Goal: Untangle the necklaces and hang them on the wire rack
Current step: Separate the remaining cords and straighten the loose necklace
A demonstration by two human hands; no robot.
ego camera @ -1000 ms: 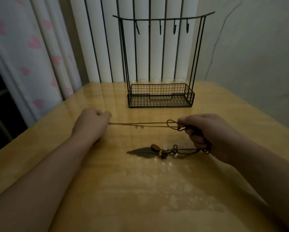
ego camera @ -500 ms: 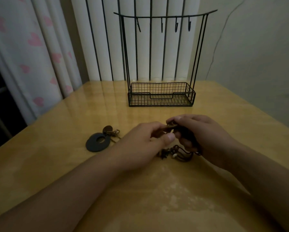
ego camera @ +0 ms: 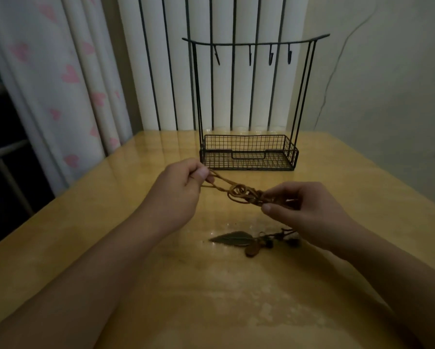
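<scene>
A tangle of brown necklace cords stretches in the air between my two hands. My left hand pinches the cord's left loop, raised a little above the table. My right hand pinches the knotted right end between thumb and fingers. A leaf-shaped metal pendant with small beads lies on the table below my right hand, its cord running up under that hand. The black wire rack stands behind, with several bare hooks along its top bar.
The yellow wooden table runs to a white radiator at the back. A curtain with pink hearts hangs at the left. A plain wall closes the right side.
My left hand has drawn away from the right, up and to the left, stretching the cords. The dark ring pendant seen on the table half a second ago is out of sight.
</scene>
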